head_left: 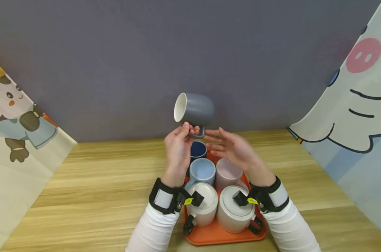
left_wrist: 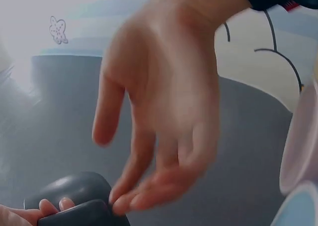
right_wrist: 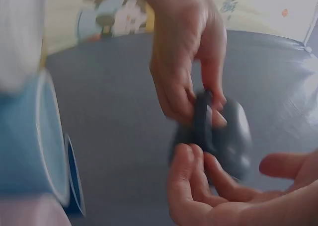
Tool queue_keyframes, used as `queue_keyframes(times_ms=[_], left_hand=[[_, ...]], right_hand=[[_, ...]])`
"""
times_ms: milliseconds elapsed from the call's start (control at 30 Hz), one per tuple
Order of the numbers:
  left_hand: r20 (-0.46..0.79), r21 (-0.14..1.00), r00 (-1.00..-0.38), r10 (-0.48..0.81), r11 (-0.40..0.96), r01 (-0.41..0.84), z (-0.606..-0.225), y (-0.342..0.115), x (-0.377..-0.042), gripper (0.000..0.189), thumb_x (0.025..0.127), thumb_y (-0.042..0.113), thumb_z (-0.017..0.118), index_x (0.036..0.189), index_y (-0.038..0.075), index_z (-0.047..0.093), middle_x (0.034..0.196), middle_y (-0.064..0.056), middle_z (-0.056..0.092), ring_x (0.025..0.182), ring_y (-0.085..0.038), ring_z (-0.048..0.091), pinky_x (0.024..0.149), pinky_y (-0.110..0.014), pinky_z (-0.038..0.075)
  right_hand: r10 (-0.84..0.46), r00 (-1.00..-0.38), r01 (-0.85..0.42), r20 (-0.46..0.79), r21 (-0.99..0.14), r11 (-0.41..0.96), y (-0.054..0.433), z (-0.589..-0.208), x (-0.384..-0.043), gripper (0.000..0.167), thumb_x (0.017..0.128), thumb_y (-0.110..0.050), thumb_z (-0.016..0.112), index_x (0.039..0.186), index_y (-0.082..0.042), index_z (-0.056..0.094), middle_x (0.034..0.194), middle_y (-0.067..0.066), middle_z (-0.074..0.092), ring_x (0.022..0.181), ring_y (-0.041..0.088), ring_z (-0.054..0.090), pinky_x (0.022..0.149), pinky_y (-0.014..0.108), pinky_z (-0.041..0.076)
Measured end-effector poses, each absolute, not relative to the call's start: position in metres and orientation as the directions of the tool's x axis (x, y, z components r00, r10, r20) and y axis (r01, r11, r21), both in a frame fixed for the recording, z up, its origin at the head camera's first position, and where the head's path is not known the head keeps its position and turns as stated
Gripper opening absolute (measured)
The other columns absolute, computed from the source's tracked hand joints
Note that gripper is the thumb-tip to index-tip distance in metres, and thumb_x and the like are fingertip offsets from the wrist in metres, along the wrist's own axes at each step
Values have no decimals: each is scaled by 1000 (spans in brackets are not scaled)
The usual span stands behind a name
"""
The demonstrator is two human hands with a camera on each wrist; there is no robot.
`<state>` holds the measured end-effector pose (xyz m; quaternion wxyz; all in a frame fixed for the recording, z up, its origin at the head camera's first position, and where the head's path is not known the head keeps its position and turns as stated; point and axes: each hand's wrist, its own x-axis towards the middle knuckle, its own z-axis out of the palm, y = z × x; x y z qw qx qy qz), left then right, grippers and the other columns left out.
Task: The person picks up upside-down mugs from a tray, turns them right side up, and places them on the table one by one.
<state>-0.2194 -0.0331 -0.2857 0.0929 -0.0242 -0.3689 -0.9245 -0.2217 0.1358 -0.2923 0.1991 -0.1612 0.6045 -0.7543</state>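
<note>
A dark grey mug [head_left: 199, 108] with a white inside is held in the air, tipped on its side. Its mouth faces left and its handle [head_left: 200, 134] hangs underneath. My left hand [head_left: 176, 150] grips that handle, thumb on one side and fingers curled through it. Beside it my right hand [head_left: 233, 148] is held with fingers extended, fingertips at the handle's right end. In the right wrist view the left hand [right_wrist: 184, 62] pinches the handle from above, while the right hand's fingertips [right_wrist: 185, 154] come close below; contact is hard to tell.
Below the hands an orange tray [head_left: 225, 238] stands on the wooden table [head_left: 108, 196]. It carries a dark blue mug [head_left: 198, 148], a light blue mug [head_left: 203, 169], a pink mug [head_left: 225, 180] and two white lidded mugs with black handles. A grey wall [head_left: 130, 70] rises behind.
</note>
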Motion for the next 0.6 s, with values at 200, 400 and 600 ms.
queue_keyframes(times_ms=[200,400,600], left_hand=[[132,692,-969,-207,-681,240,-290,-48,-223,27,93,-4,52,68,1,63,67,-6,58,65,-16,63,73,-25,55],[136,703,-963,-233,-662,259,-293,-59,-226,31,92,-7,51,64,2,64,65,-6,60,61,-15,62,69,-23,54],[153,722,-958,-243,-634,276,-300,-67,-230,32,91,-8,52,62,2,63,64,-7,60,61,-16,60,66,-23,52]], right_hand=[[-342,-932,-158,115,-983,99,150,-289,-218,56,103,-39,32,138,3,43,138,22,49,108,8,61,92,27,48],[-204,-964,-215,168,-947,238,163,-286,-214,49,103,-35,35,136,1,47,134,22,53,107,7,60,92,24,48],[-138,-973,-221,187,-928,300,174,-285,-211,53,103,-38,35,136,1,46,135,21,52,113,16,57,92,20,46]])
